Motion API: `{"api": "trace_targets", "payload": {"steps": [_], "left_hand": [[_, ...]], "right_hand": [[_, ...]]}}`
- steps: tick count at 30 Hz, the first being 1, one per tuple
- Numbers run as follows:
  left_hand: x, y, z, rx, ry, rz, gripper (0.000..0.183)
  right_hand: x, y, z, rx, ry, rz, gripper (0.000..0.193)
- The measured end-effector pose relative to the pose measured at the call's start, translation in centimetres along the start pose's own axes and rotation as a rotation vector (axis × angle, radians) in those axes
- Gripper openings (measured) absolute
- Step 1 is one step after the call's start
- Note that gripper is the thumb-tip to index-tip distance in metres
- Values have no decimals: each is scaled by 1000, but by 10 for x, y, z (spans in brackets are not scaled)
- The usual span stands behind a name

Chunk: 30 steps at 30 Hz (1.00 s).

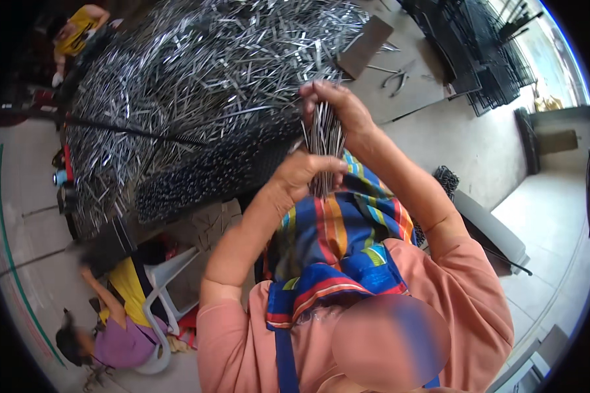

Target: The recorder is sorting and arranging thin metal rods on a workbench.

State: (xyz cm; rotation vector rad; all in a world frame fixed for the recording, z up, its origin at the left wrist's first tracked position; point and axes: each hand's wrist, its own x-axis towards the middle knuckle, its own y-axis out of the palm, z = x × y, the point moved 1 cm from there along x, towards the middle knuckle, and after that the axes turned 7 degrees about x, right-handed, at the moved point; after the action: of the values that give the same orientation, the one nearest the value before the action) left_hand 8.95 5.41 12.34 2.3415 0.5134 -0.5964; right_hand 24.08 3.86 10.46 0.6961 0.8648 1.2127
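Observation:
A bundle of thin, silvery metal strips (322, 134) stands nearly lengthwise in front of my striped apron (337, 219). Around its lower part my left hand (296, 173) is closed, the thumb lying across the strips. My right hand (349, 112) grips the upper end, with its fingers curled over the top and partly hidden. Just left of the bundle lies a long dark mass of packed pieces with light-coloured tips (210, 171). Beyond it, a wide heap of loose shiny strips (223, 59) covers the work surface.
A brown board (367, 47) and pliers (394, 78) lie right of the heap. Black wire racks (491, 56) stand at the far right. One person in yellow (78, 29) is at the far left; another in purple (128, 340) sits on a white chair (160, 311) at lower left.

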Motion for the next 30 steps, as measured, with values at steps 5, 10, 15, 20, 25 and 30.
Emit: {"api": "trace_targets", "payload": {"steps": [5, 10, 15, 20, 25, 30], "left_hand": [[65, 16, -49, -72, -12, 193, 16], [114, 8, -51, -213, -90, 165, 16], [127, -1, -27, -335, -100, 113, 9], [137, -11, -27, -393, 23, -78, 16], [170, -19, -31, -393, 161, -367, 24], [191, -20, -30, -480, 337, -475, 25]], "right_hand": [[36, -7, 77, 58, -7, 53, 29], [76, -51, 102, 24, -9, -178, 38], [118, -105, 127, 46, -192, -482, 37], [127, -141, 115, -328, -125, -558, 28], [115, -121, 93, -512, -3, -553, 25], [92, -63, 59, -774, -177, -387, 57]]}}
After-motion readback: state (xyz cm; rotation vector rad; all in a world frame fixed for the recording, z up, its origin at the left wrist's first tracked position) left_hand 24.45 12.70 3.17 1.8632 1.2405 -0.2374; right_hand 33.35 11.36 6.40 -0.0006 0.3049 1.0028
